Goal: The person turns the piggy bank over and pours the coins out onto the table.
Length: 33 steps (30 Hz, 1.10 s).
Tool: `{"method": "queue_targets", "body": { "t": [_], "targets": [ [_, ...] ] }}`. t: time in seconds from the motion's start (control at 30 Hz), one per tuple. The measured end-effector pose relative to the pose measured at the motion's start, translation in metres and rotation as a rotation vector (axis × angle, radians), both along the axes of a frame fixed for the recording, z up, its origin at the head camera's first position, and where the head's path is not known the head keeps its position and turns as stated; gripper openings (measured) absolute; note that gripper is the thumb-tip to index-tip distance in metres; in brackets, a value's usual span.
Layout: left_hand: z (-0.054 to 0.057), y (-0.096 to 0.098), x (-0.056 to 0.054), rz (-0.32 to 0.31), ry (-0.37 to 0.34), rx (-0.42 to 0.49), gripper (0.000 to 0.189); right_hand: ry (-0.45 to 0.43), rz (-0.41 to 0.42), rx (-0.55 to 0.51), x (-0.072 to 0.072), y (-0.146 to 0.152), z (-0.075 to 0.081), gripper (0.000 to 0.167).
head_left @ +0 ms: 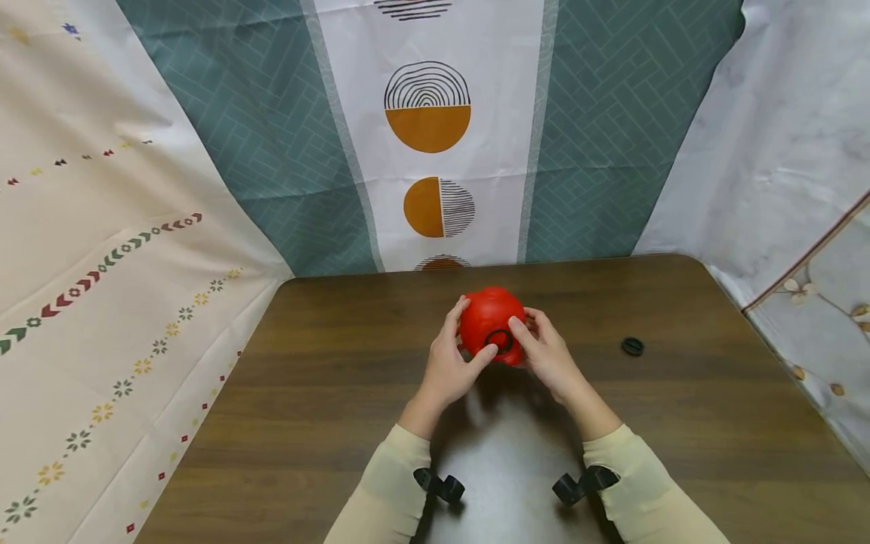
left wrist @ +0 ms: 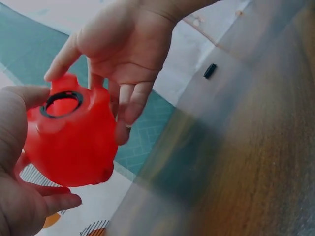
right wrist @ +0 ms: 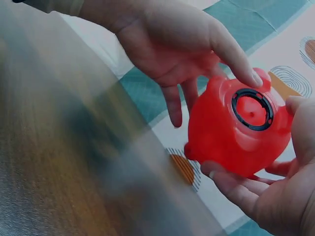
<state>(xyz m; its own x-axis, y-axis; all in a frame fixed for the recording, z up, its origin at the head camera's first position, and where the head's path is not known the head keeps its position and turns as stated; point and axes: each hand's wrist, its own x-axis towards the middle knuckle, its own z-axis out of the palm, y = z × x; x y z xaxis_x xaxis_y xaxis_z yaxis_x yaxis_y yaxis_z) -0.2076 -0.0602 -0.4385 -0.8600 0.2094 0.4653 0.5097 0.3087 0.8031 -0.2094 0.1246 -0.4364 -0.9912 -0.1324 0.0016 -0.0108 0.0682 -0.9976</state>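
A shiny red piggy bank, round with short stubby feet, is raised over the far part of the table. Its underside shows a black-rimmed round hole with no plug in it, turned toward the person. On one side the left hand holds it, thumb close to the rim and fingers around the body. From the other side the right hand grips it, with the thumb on the underside. A black round plug lies on the table to the right of the hands.
The brown wood-grain table has rounded far corners and reflects light in the middle. Behind it hangs a green and white patterned cloth. Pale patterned cloths hang at left and right. Black camera mounts sit on both wrists.
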Motion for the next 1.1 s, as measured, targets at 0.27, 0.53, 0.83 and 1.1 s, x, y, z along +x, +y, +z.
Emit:
{"method": "queue_targets", "body": {
  "t": [0.27, 0.53, 0.83, 1.1],
  "targets": [
    [-0.004, -0.008, -0.005, 0.075, -0.096, -0.106, 0.070, 0.063, -0.071, -0.007, 0.001, -0.012, -0.005, 0.062],
    [-0.003, -0.012, 0.000, 0.126, -0.139, -0.113, 0.066, 0.093, -0.060, -0.043, 0.005, -0.021, -0.008, 0.065],
    [-0.005, -0.016, 0.009, 0.131, -0.170, -0.051, 0.070, 0.021, 0.030, 0.055, 0.009, -0.020, -0.001, 0.072],
    [-0.005, -0.021, 0.016, 0.135, -0.236, -0.057, 0.074, -0.010, 0.066, 0.098, 0.014, -0.017, 0.009, 0.067]
  ]
}}
